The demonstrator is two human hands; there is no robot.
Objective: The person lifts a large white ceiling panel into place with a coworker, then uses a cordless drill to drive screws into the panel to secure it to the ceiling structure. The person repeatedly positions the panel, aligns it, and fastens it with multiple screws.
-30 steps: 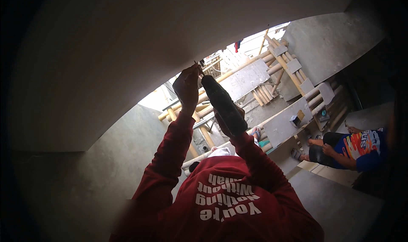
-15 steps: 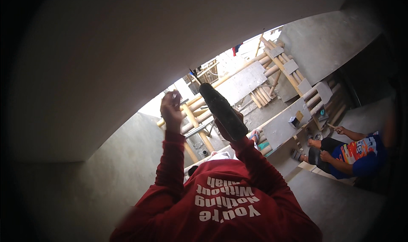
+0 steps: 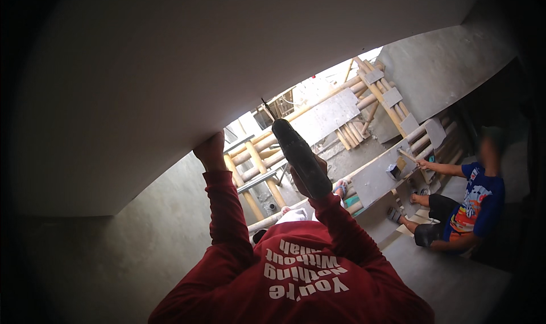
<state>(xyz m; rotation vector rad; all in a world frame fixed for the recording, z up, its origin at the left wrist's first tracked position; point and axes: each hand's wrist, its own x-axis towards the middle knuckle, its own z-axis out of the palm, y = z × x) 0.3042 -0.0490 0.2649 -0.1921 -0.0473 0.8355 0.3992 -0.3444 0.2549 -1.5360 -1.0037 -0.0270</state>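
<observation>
My left hand [image 3: 209, 152] is up at the lower edge of a large pale curved panel [image 3: 216, 68], fingers curled onto it and partly hidden. My right hand [image 3: 318, 169] grips a dark elongated power tool [image 3: 298, 153], mostly behind its body. The tool points upward, a thin bit [image 3: 268, 109] at its tip near the panel's edge; whether it touches cannot be told. Both arms are in red sleeves.
Below are bamboo scaffolding [image 3: 256, 167] with pale boards [image 3: 372, 184], sandalled feet [image 3: 340, 187] and a small box [image 3: 393, 171]. At the right a co-worker [image 3: 472, 204] in a blue shirt holds a stick. Grey walls [image 3: 438, 56] border the opening.
My left hand left the tool's tip and moved down-left onto the panel edge. The tool moved slightly lower. The co-worker shifted, the arm with the stick now further forward over a board.
</observation>
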